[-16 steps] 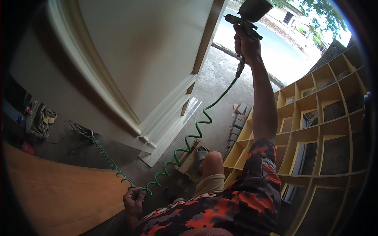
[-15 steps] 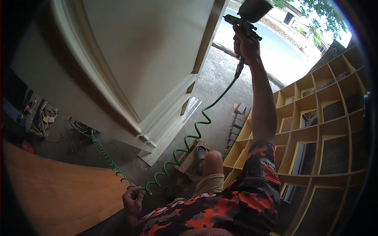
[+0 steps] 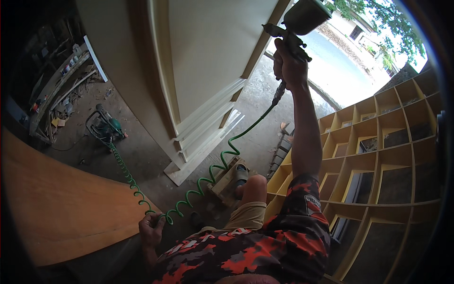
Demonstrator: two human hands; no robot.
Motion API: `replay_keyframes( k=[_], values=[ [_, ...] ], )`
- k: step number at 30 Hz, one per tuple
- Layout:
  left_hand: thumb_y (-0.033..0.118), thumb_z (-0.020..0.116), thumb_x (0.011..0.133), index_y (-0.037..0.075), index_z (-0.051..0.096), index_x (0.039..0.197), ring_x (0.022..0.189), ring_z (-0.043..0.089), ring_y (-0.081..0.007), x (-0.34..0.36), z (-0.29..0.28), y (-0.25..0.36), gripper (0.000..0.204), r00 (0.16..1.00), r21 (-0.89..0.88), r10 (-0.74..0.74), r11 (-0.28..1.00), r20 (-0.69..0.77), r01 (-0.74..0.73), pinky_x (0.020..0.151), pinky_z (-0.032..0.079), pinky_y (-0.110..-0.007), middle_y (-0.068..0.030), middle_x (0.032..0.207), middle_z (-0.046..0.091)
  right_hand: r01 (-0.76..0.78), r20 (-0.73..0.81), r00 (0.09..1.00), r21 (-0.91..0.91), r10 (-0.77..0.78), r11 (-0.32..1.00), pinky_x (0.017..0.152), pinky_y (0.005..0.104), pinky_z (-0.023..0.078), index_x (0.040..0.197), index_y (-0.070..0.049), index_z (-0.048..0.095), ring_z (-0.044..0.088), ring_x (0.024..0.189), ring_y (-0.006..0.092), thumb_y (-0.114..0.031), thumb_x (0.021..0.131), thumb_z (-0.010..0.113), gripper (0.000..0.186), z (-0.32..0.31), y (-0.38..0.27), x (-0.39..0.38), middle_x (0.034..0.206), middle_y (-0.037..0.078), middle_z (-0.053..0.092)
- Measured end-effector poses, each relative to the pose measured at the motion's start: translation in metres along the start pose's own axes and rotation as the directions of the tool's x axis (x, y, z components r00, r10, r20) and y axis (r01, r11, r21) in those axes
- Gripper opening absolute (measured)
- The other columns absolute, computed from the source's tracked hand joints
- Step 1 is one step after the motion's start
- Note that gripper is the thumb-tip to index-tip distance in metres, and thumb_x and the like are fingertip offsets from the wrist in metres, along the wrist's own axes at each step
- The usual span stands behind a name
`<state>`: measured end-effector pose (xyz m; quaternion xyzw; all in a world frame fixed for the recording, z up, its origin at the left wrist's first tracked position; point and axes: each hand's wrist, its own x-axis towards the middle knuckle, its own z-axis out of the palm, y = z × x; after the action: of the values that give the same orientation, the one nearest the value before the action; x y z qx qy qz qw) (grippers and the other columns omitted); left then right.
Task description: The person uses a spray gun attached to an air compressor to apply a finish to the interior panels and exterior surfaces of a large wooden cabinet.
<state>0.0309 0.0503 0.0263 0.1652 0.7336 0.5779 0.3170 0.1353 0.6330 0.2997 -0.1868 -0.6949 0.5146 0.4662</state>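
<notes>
right hand [image 3: 289,66] at 1 o'clock is closed on the spray gun [image 3: 294,26], raised level with the cream door panel [image 3: 208,61]; left hand [image 3: 151,230] at 7 o'clock grips the green coiled hose [image 3: 208,177], keeping slack off the floor.

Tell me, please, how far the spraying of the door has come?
Done: the door looks evenly cream wherever it shows. In hand: the right hand holds the spray gun raised at its upper part, and the left hand holds the green hose. Left: I cannot tell; the top is out of view.
</notes>
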Motion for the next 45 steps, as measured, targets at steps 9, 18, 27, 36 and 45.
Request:
replay_keyframes(
  k=[9, 18, 27, 36, 45],
  values=[
    [0.007, 0.079, 0.098, -0.003, 0.073, 0.11, 0.085, 0.07, -0.0096, -0.022, -0.031, -0.027, 0.017, 0.999, 0.005, 0.016, 1.0, -0.04, -0.016, 0.078, 0.054, -0.028, -0.0044, 0.093, 0.075, -0.02, 0.058, 0.998, 0.016, 0.019, 1.0, 0.038, 0.0298, 0.032, 0.08, -0.013, 0.056, 0.042, 0.039, 0.0088, -0.026, 0.111, 0.064, 0.035, 0.061, -0.036, -0.058, 0.055, -0.004, 0.043],
    [0.003, 0.076, 0.097, -0.004, 0.073, 0.11, 0.084, 0.07, -0.0092, -0.034, -0.052, -0.041, 0.014, 0.997, -0.007, 0.021, 1.0, -0.07, -0.021, 0.077, 0.054, -0.028, -0.0039, 0.092, 0.076, 0.006, 0.077, 0.997, 0.052, -0.01, 0.999, 0.034, 0.0274, 0.031, 0.111, -0.007, 0.063, 0.041, 0.036, 0.0077, -0.017, 0.111, 0.062, 0.01, 0.113, -0.06, -0.111, 0.059, -0.003, 0.049],
    [0.002, 0.073, 0.097, -0.006, 0.072, 0.111, 0.088, 0.073, -0.0121, -0.033, -0.073, -0.06, 0.016, 0.996, 0.08, 0.014, 0.997, -0.089, -0.007, 0.081, 0.056, -0.03, -0.0072, 0.095, 0.076, -0.092, 0.077, 0.994, 0.142, 0.082, 0.985, 0.04, 0.0248, 0.038, 0.089, -0.006, 0.069, 0.054, 0.045, 0.0044, -0.018, 0.102, 0.076, 0.02, 0.154, -0.088, -0.171, 0.059, -0.003, 0.061],
    [0.003, 0.074, 0.096, -0.006, 0.073, 0.111, 0.089, 0.073, -0.0138, -0.029, -0.079, -0.066, 0.017, 0.991, 0.101, 0.006, 0.995, -0.137, 0.008, 0.082, 0.057, -0.031, -0.0079, 0.094, 0.076, -0.101, 0.154, 0.985, 0.121, 0.082, 0.987, 0.064, 0.0235, 0.043, 0.124, 0.003, 0.07, 0.052, 0.075, 0.0012, -0.004, 0.102, 0.073, 0.023, 0.201, -0.103, -0.213, 0.081, -0.005, 0.061],
    [0.005, 0.074, 0.095, -0.004, 0.073, 0.11, 0.087, 0.071, -0.0133, -0.025, -0.077, -0.071, 0.017, 0.991, 0.148, 0.04, 0.989, -0.127, -0.021, 0.08, 0.056, -0.031, -0.0068, 0.093, 0.075, 0.13, 0.306, 0.931, 0.234, -0.2, 0.963, 0.055, 0.0311, 0.043, 0.104, 0.001, 0.067, 0.051, 0.065, 0.0056, -0.011, 0.099, 0.08, 0.018, 0.219, -0.086, -0.216, 0.068, 0.002, 0.059]
  ],
)
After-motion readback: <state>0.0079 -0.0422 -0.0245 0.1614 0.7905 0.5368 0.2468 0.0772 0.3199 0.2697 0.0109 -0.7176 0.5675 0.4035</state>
